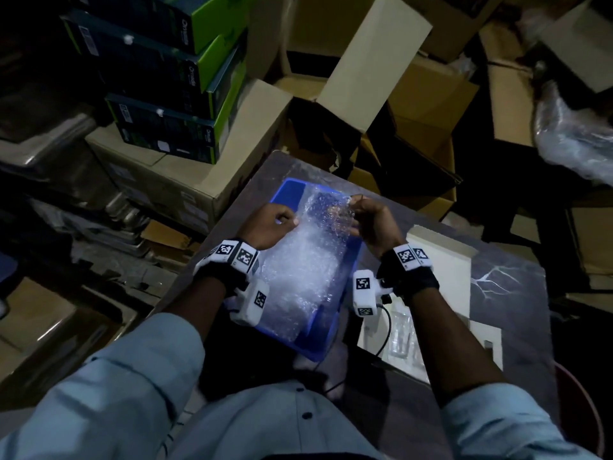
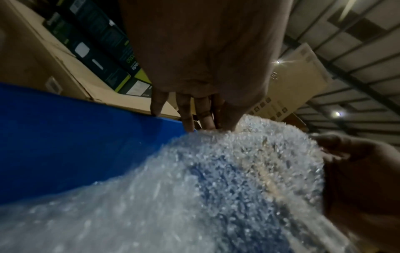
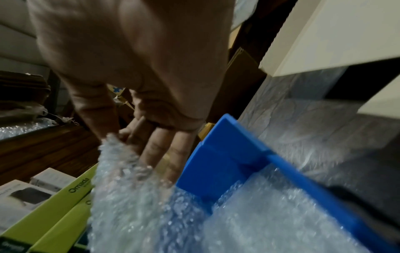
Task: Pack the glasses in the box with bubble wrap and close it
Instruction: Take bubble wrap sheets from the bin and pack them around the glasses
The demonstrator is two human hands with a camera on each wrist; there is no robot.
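Bubble wrap (image 1: pixel 308 257) between hands – over blue box (image 1: pixel 292 190)

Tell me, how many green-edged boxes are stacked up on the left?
4 stacked: top box, second box, third box, bottom box, resting on a cardboard carton. More may be hidden in the dark.

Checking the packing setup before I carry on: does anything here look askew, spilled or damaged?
Nothing looks damaged or spilled. The bubble wrap drapes over the blue box, its far end lifted by the left hand and right hand. Clear glasses lie beside it on the table, not yet packed.
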